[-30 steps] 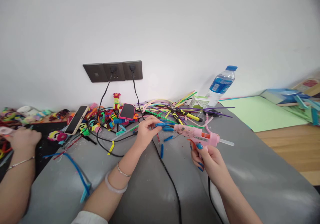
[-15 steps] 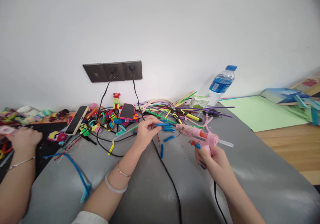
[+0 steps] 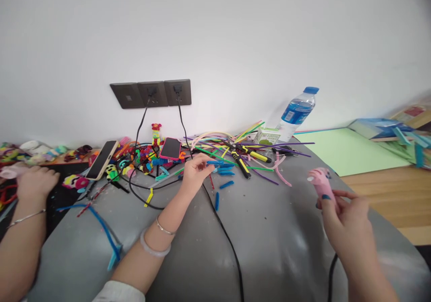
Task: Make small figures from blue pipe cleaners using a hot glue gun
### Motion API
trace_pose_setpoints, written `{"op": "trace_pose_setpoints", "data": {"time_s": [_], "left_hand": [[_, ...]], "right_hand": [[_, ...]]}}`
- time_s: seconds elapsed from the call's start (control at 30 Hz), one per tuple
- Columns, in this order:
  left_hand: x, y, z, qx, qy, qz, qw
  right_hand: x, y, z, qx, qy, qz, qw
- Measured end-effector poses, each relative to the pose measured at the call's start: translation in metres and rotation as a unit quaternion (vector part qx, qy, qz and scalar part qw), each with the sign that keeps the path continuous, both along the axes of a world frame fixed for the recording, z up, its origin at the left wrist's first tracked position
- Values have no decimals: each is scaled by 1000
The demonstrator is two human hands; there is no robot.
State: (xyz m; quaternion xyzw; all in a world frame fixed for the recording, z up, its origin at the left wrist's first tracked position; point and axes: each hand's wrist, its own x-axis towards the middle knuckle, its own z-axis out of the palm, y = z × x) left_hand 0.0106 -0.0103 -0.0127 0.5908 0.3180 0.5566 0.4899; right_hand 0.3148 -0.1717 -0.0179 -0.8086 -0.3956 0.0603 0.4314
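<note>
My left hand pinches a short blue pipe cleaner piece between thumb and fingertips, just above the grey table. Several more blue pieces lie beside and below it. Off to the right, my right hand is wrapped round the handle of a pink glue gun. The gun is held in the air, its rear end turned partly toward me and its trigger hidden by my hand. A black cord hangs under that hand.
Pliers with yellow-black handles lie by long pipe cleaners. A water bottle and small box stand behind. Phones, cords and craft pieces crowd the left. Another person's hand is at far left.
My right hand has carried the glue gun away to the right and turned it. My left hand stays almost in place with the blue piece.
</note>
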Motion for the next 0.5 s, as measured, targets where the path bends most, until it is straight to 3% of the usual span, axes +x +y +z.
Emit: {"op": "trace_pose_setpoints", "data": {"time_s": [0.17, 0.27, 0.37, 0.43, 0.5], "left_hand": [[2, 2, -2, -17, 20, 2, 1000], [3, 2, -3, -38, 27, 4, 999], [3, 2, -5, -51, 35, -2, 998], [2, 2, -5, -51, 45, -8, 998], [2, 2, -6, -46, 54, -12, 997]], "right_hand": [[9, 4, -17, -98, -34, -31, 994], [6, 10, -21, -78, -92, -22, 992], [-9, 19, -13, -3, -168, -33, 985], [-27, 29, -5, 68, -169, 18, 983], [-50, 44, 3, 98, -133, 184, 969]]}}
